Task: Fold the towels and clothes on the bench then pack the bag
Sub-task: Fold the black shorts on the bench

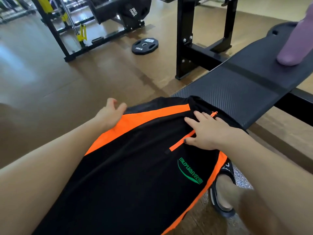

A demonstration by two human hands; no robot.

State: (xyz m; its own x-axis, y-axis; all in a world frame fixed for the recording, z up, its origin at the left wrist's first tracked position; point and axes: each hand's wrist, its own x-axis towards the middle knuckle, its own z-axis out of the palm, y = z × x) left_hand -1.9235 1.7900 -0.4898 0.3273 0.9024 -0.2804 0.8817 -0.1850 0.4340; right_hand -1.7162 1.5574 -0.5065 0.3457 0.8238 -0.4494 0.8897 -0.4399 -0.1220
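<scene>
While the black and orange shirt [135,167] lies spread along the bench [237,92], the right hand [205,131] presses it flat, fingers spread, likely anchoring it; the left hand [110,114], fingers loosely apart, touches its shoulder edge, seemingly to fold

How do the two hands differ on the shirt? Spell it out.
The right hand lies flat on top of the shirt, fingers spread beside the orange zipper; the left hand sits at the shirt's edge by the orange stripe, palm turned inward. The right hand presses down on the cloth; the left hand's fingers are lifted, with only its heel at the fabric. Both are open, gripping nothing, above the bench.
</scene>
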